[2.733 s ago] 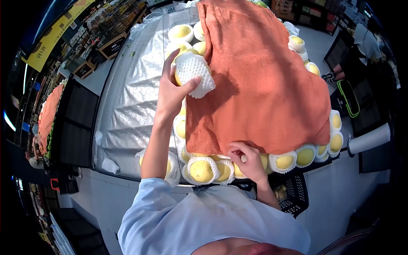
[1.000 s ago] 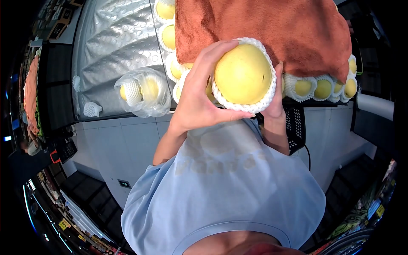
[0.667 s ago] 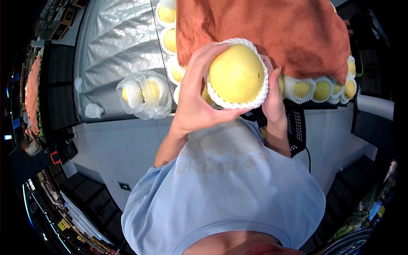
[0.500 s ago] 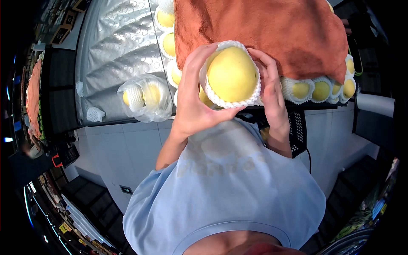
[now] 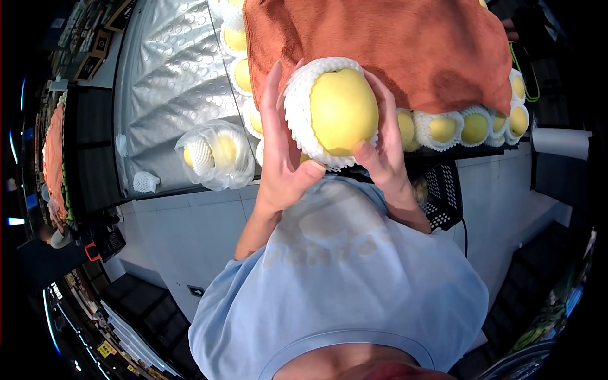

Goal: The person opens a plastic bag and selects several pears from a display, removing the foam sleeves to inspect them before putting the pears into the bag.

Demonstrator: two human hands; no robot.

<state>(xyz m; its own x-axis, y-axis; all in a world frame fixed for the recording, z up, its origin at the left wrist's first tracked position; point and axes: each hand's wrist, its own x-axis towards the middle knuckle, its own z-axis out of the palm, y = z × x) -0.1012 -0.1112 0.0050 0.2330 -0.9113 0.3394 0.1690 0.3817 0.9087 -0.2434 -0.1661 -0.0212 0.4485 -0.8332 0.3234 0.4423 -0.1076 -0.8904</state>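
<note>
Head view: in the upper middle of the frame, both hands hold one big yellow pear (image 5: pixel 343 111) in a white foam net (image 5: pixel 297 107). The left hand (image 5: pixel 282 152) is clamped on its left side, fingers stretched up along the net. The right hand (image 5: pixel 383 149) is closed on its right side and lower edge.

Behind the pear, an orange towel (image 5: pixel 411 44) covers a row of netted pears (image 5: pixel 453 128) on the bench (image 5: pixel 164 76). A plastic bag (image 5: pixel 215 152) with two more pears lies at the left of the frame, on the bench edge.

The pear looks rather heavy and firm, but it can bruise. The net is soft and may slip, so I think it is better to hold it from both sides, around the widest part.
</note>
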